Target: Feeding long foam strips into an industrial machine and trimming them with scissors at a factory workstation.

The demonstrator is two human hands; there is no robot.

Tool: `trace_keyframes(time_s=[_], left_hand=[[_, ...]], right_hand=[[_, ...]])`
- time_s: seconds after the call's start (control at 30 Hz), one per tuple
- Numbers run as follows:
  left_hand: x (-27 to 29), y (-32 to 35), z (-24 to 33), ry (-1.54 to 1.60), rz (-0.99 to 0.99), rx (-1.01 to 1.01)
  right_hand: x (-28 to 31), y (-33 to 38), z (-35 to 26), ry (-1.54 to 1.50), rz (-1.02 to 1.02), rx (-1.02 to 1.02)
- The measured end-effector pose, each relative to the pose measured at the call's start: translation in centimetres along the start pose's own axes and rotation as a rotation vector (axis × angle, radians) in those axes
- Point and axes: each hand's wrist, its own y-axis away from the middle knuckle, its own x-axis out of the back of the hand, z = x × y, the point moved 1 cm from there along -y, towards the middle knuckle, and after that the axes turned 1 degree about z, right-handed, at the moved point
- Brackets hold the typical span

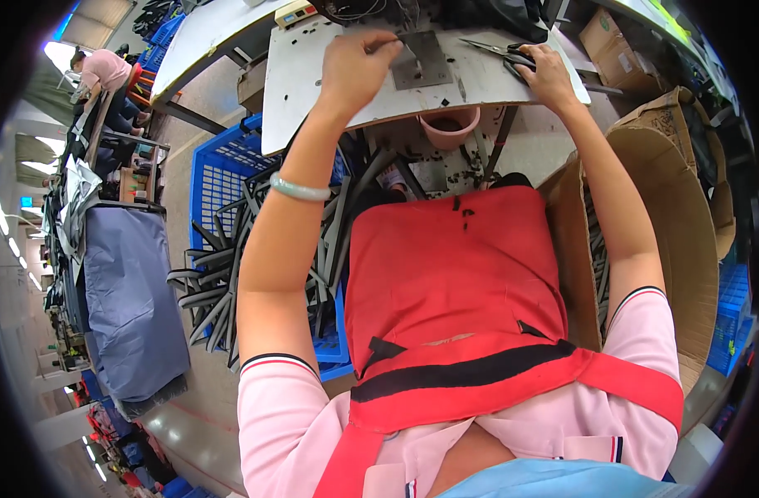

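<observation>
— So, the fingers?
— Left hand pinches a thin dark strip at the grey metal plate on the white table. Right hand lies closed over black scissors (blades pointing left).
— Around them?
— Pink cup beneath the table edge, blue crate of dark strips left, cardboard box right.
</observation>
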Motion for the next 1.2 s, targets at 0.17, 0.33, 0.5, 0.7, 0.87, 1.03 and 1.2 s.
trace_keyframes(time_s=[0.17,0.33,0.5,0.7,0.87,1.03,1.2], left_hand=[[0.6,-2.5,-1.0,-0.001,-0.004,0.153],[0.3,-3.6,0.1,0.124,-0.153,0.163],[0.1,-3.8,0.0,0.322,-0.252,0.086],[-2.3,1.9,1.4,0.148,-0.319,-0.052],[-8.4,8.2,8.7,-0.073,-0.519,-0.116],[-11.3,11.8,9.8,0.133,-0.32,-0.159],[-5.3,15.7,-0.2,-0.077,-0.331,-0.025]], right_hand=[[-2.2,0.2,-0.7,-0.048,0.184,-0.093],[-1.8,0.1,-1.1,-0.058,0.183,-0.098],[-1.1,0.5,-1.3,-0.046,0.186,-0.087],[1.6,7.9,-14.9,-0.389,-0.211,0.42],[2.0,14.0,-25.5,0.084,-0.049,0.73],[-0.1,12.0,-21.1,-0.412,-0.96,0.233],[5.1,11.2,-16.0,-0.138,-0.821,0.206]])
